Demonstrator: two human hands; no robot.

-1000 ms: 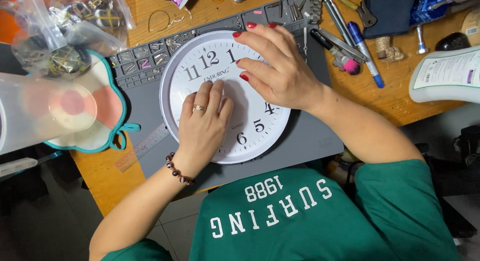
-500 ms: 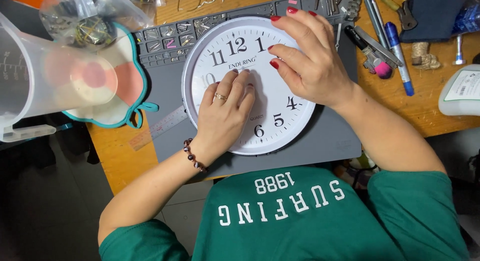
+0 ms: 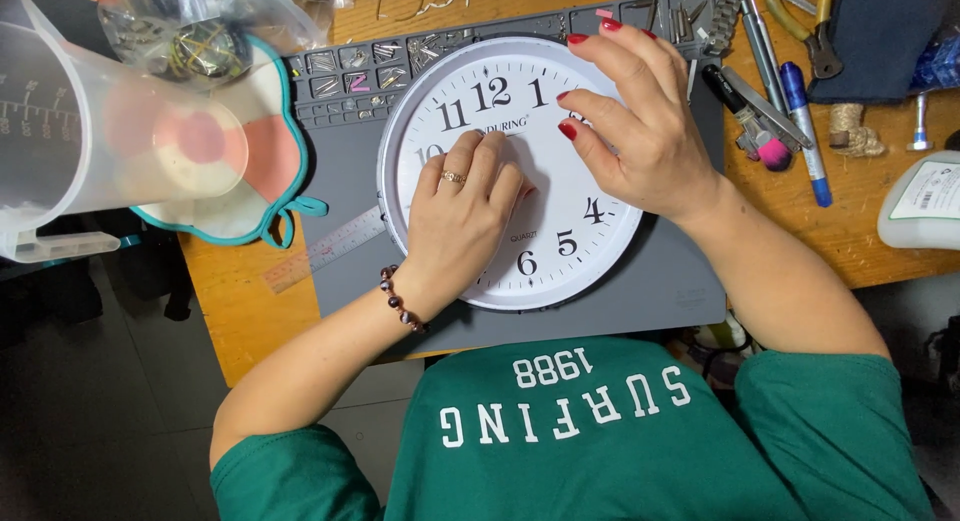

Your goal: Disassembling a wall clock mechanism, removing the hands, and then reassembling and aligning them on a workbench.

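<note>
A round white wall clock (image 3: 560, 256) with black numerals lies face up on a grey work mat (image 3: 650, 291). My left hand (image 3: 460, 216), with a ring and a bead bracelet, rests flat on the left half of the dial, fingers together near the centre. My right hand (image 3: 635, 121), with red nails, curls over the upper right of the dial, its fingertips touching the face near the centre. Neither hand grips anything; the clock's hands are hidden under my fingers.
A clear measuring jug (image 3: 90, 151) and a teal-edged pad (image 3: 265, 171) sit at the left, with a bag of small parts (image 3: 200, 31) above. A metal ruler (image 3: 325, 249) lies beside the mat. Pens and tools (image 3: 780, 101) and a white bottle (image 3: 925, 201) lie at the right on the wooden table (image 3: 235, 311).
The camera has shifted, so the clock sits further right and lower in view. Both hands stay on the dial; the right fingers have curled closer to the centre.
</note>
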